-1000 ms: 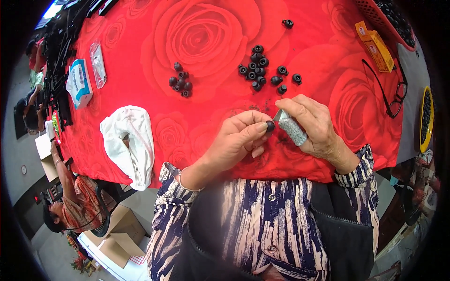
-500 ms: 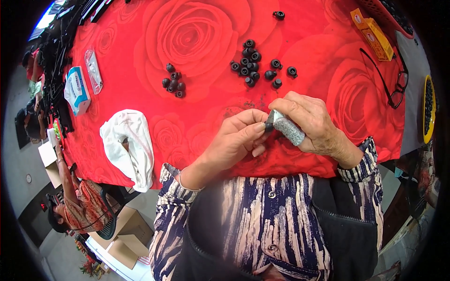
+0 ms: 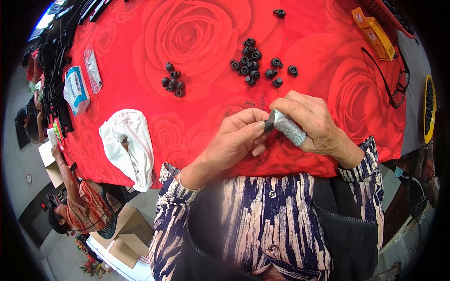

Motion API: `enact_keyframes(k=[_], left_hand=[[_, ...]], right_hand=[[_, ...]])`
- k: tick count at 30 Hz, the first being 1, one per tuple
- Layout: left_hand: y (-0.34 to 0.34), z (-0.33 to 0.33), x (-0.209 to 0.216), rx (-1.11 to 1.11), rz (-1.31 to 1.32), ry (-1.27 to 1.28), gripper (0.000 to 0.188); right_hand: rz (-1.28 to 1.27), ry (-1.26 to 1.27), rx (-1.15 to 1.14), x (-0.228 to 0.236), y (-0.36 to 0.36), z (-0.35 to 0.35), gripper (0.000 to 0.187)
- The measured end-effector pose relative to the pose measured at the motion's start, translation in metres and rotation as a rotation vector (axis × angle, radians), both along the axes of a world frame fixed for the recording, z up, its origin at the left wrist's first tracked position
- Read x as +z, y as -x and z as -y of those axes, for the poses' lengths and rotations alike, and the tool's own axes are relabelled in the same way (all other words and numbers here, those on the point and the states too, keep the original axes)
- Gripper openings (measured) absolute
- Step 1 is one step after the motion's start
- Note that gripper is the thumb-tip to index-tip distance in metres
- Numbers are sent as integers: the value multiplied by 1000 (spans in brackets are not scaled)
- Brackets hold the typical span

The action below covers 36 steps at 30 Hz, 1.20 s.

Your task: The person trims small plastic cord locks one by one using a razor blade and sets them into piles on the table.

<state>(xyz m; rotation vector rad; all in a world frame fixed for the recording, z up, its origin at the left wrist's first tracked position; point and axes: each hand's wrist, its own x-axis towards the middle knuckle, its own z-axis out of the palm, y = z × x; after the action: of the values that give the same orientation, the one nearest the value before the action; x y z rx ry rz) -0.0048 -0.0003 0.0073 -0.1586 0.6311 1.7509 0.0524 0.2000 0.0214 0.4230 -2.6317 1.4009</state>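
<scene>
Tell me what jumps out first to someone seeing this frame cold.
The bright red rose-print tablecloth fills the upper picture. At its near edge the left hand pinches a small black part against a grey-wrapped tool gripped in the right hand. Beyond the hands lie two clusters of similar black parts, the bigger near the middle and the smaller to its left, with a white cloth at lower left.
</scene>
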Motion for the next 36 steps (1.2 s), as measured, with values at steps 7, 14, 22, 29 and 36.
enact_keyframes(k=[7, 14, 22, 29, 36], left_hand=[[2, 0, 0, -10, -3, -27, 17], [0, 0, -1, -9, 74, -34, 19], [5, 2, 3, 48, -25, 35, 18], [-6, 0, 1, -35, 119, -4, 18], [-6, 1, -8, -56, 134, -73, 24]], right_hand=[[-6, 15, 36, 1, 3, -3, 30], [-105, -62, 126, 1, 3, -7, 38], [-251, 13, 75, 4, -1, 1, 46], [-360, -63, 3, -2, -5, 13, 43], [-396, -124, 25, -5, -8, 11, 44]])
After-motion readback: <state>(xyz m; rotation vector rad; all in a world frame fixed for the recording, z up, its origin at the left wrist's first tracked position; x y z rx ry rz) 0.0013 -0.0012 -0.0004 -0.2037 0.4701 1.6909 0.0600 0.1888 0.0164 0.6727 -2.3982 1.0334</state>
